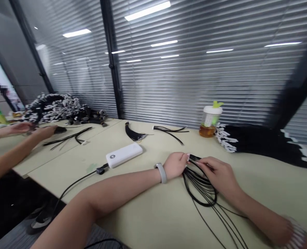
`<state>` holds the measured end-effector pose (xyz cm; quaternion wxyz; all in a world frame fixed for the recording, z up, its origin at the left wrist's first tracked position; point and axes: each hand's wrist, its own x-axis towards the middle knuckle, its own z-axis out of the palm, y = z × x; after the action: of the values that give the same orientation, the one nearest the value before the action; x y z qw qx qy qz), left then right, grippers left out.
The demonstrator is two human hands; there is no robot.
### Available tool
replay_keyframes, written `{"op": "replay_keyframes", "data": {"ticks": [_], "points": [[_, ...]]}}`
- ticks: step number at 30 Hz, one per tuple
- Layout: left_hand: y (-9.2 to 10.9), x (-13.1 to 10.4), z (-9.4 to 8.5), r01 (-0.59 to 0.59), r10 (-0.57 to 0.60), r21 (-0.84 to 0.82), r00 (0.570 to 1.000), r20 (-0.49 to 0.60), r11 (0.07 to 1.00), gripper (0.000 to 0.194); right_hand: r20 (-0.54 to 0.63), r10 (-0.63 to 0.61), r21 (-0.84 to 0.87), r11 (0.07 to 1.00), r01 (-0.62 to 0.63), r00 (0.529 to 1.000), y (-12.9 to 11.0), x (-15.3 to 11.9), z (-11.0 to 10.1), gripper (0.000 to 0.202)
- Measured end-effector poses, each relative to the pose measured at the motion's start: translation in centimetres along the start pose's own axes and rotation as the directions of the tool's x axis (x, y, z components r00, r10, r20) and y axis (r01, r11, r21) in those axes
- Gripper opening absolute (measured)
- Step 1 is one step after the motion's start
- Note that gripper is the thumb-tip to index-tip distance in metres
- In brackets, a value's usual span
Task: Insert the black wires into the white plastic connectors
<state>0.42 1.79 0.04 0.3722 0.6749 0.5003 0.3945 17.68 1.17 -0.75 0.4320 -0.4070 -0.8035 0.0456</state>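
Note:
My left hand (176, 164), with a grey band on the wrist, is closed around the end of a wire harness, where a small white connector (188, 157) shows at the fingertips. Black wires (200, 189) hang from that end, loop round and trail over the table towards me. Close by on the right, my right hand (219, 174) pinches a thin black wire beside the connector. Its fingers partly cover the wire's tip, so the exact contact is hidden.
A white power bank (124, 155) with a black cable lies left of my hands. Behind are a short wire bundle (134, 133), a loose harness (169, 130) and a drink cup (210, 121). A large harness stack (262, 141) lies right. A co-worker's hands (43, 133) handle wires at left, near a heap (57, 107).

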Motion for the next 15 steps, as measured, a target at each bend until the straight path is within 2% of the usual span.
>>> {"op": "replay_keyframes", "data": {"ticks": [8, 15], "points": [[0.01, -0.19, -0.27, 0.014, -0.011, -0.091, 1.000, 0.029, 0.996, 0.044, -0.019, 0.028, -0.039, 0.999, -0.029, 0.999, -0.92, 0.10, 0.22, 0.014], [0.17, -0.50, -0.30, 0.044, -0.041, -0.090, 0.999, 0.034, 0.995, 0.046, -0.042, 0.024, 0.016, 1.000, -0.023, 0.999, -1.06, -0.08, 0.42, 0.013]]}}
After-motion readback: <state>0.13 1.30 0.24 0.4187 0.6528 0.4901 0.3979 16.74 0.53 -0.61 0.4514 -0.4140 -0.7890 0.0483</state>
